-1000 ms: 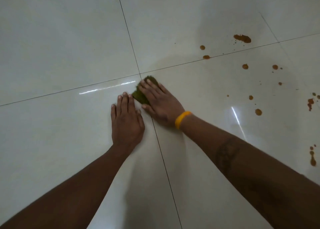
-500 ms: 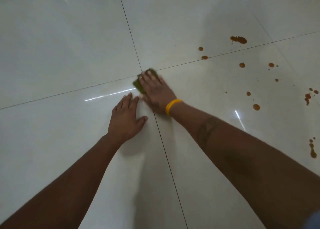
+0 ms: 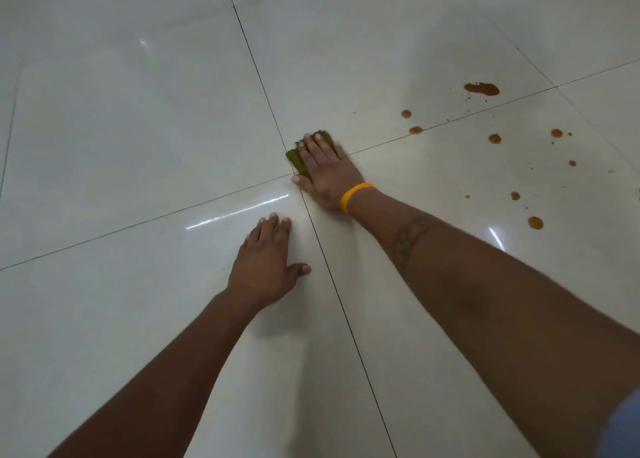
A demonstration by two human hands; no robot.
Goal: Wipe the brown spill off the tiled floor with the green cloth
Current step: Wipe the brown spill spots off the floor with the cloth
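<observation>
My right hand [image 3: 327,172], with a yellow band at the wrist, lies flat on the green cloth [image 3: 297,159] and presses it to the floor where four tiles meet. Only the cloth's left edge and top corner show past my fingers. My left hand [image 3: 268,267] rests flat on the tile nearer to me, fingers spread, holding nothing. The brown spill lies to the right of the cloth: a large blotch [image 3: 482,88] at the far right and several round drops, such as one [image 3: 535,222] nearer me.
Glossy white tiles [image 3: 121,128] with thin dark grout lines [image 3: 263,87] fill the whole view. Bright light streaks reflect on the tile beside my left hand. A scrap of blue clothing [image 3: 623,430] shows at the bottom right corner.
My right hand has pushed the cloth away from me, up to the grout crossing. The left hand has stayed flat on the floor and is now farther from the right hand.
</observation>
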